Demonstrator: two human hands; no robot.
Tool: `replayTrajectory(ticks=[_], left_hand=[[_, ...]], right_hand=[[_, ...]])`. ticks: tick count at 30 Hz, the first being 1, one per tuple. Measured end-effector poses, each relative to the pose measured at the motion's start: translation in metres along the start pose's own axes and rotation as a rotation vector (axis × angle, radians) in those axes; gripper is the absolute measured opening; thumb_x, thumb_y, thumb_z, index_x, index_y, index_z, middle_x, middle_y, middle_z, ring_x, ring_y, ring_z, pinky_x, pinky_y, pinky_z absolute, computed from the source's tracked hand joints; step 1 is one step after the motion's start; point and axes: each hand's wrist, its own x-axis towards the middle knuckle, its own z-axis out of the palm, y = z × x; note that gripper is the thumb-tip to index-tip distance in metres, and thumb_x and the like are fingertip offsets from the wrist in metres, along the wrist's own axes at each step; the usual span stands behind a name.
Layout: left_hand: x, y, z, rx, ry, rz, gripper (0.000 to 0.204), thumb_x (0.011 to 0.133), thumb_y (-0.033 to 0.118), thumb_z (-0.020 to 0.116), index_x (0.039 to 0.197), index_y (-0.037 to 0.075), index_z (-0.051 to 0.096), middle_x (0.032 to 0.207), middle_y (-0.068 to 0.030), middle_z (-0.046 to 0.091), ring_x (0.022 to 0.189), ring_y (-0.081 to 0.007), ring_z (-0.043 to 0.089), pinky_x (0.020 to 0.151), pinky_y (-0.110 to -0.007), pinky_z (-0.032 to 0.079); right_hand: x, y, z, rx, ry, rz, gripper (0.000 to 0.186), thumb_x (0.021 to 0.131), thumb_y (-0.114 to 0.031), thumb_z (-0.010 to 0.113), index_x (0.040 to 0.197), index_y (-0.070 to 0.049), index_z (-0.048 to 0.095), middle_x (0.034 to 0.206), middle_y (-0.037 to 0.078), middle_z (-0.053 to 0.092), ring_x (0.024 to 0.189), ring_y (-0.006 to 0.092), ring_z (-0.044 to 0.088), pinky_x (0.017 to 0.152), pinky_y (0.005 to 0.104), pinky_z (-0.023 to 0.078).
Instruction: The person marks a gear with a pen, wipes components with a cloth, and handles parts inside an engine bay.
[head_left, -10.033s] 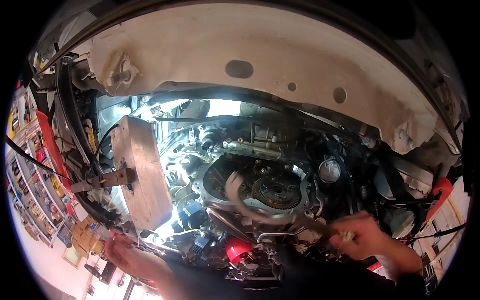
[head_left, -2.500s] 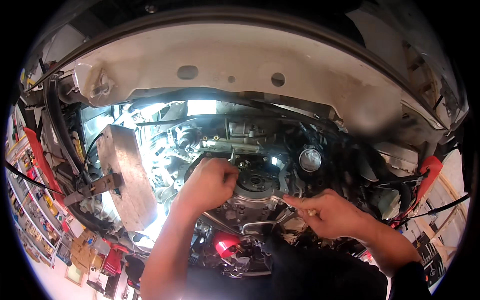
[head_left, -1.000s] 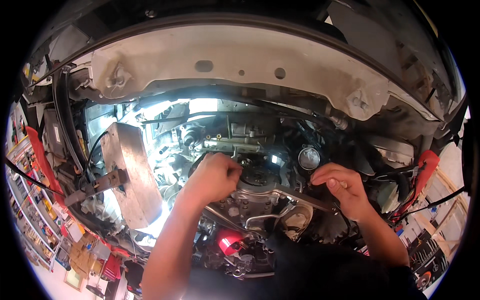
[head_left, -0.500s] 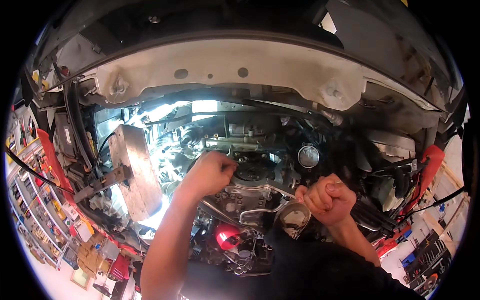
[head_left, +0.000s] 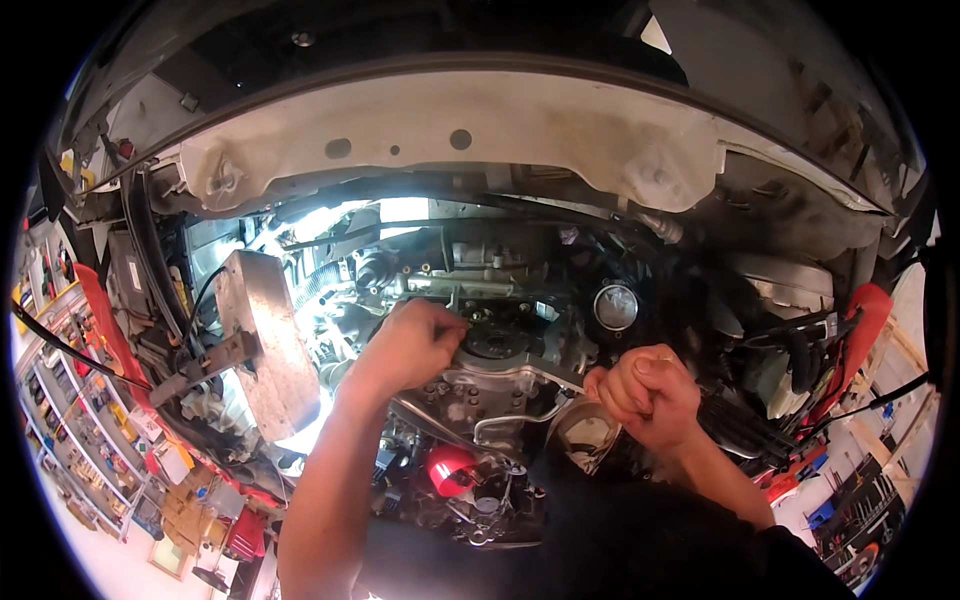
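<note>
An opened engine housing (head_left: 578, 335) with a dark round gear plate (head_left: 500, 340) lies in the middle of the engine bay. A long flat metal bar (head_left: 560, 377), curved toward the plate, runs along its lower edge to the right. My right hand (head_left: 650, 395) is closed on the bar's right end, fingers wrapped round it. My left hand (head_left: 415, 345) rests over the housing's left part, fingers curled down; what they grip is hidden. A round silvery part (head_left: 615, 305) is just above my right hand, and a red part (head_left: 450, 470) lies below the housing.
A pale body panel (head_left: 520, 120) spans the top. A bright metal block (head_left: 260, 345) with a crossbar (head_left: 200, 368) stands at the left in strong light. Red covers or supports (head_left: 862, 305) flank both sides. Shelves (head_left: 65, 410) and hand tools (head_left: 850, 520) show beyond the car.
My right hand has come from above the bar's end and closed round it, shifting slightly down and left. My left hand stays at the housing. The view has shifted a little.
</note>
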Motion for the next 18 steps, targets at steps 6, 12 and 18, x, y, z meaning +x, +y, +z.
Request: replayTrajectory(ticks=[6, 12, 18], left_hand=[[-0.003, 0.01, -0.003, 0.039, 0.016, 0.031, 0.024, 0.084, 0.012, 0.059, 0.102, 0.001, 0.071, 0.093, -0.0184, 0.071, 0.086, -0.0289, 0.069, 0.079, -0.035, 0.053], [-0.004, 0.013, -0.005, 0.063, 0.033, 0.007, 0.025, 0.083, 0.014, 0.059, 0.102, 0.002, 0.072, 0.093, -0.0186, 0.071, 0.086, -0.0306, 0.069, 0.081, -0.036, 0.053], [-0.003, 0.012, -0.005, 0.062, 0.024, 0.014, 0.024, 0.082, 0.014, 0.06, 0.099, 0.002, 0.072, 0.091, -0.019, 0.071, 0.085, -0.0316, 0.069, 0.08, -0.036, 0.053]], right_hand=[[0.009, -0.019, 0.025, -1.663, 0.115, -0.319, 0.031, 0.094, -0.026, 0.053, 0.078, 0.001, 0.052, 0.061, 0.014, 0.054, 0.049, 0.0333, 0.051, 0.067, 0.0403, 0.05], [0.014, -0.014, 0.051, -2.101, 0.046, 0.213, 0.042, 0.096, -0.036, 0.05, 0.077, 0.0, 0.058, 0.062, 0.014, 0.062, 0.048, 0.0312, 0.061, 0.043, 0.0393, 0.048], [0.016, -0.014, 0.046, -2.133, -0.07, 0.286, 0.052, 0.098, -0.044, 0.046, 0.074, -0.002, 0.064, 0.06, 0.014, 0.062, 0.05, 0.0308, 0.062, 0.047, 0.0386, 0.05]])
